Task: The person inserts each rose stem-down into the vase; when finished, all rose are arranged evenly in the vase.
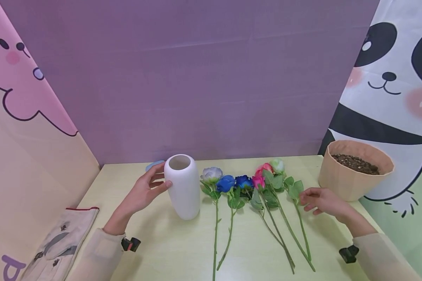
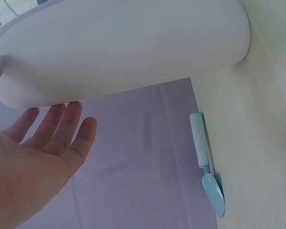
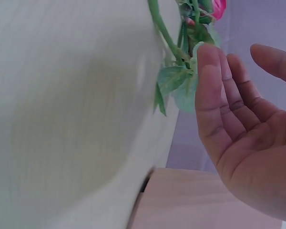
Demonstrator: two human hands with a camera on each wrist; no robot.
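From the head camera, one white vase (image 1: 182, 186) stands upright on the table (image 1: 168, 249) with the left hand (image 1: 145, 191) spread beside it, fingertips touching its side, while six roses (image 1: 244, 182) lie in a row and the right hand (image 1: 321, 200), fingers loose, reaches the rightmost stem (image 1: 301, 230); one soil pot (image 1: 353, 169) stands beyond. The left wrist view shows straight fingers (image 2: 62, 124) under the vase and one small blue trowel (image 2: 207, 167). The right wrist view shows straight fingertips (image 3: 207, 81) touching a leaf (image 3: 181, 88).

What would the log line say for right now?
left hand: open, touching white vase | right hand: open, at rose leaves | vase: upright
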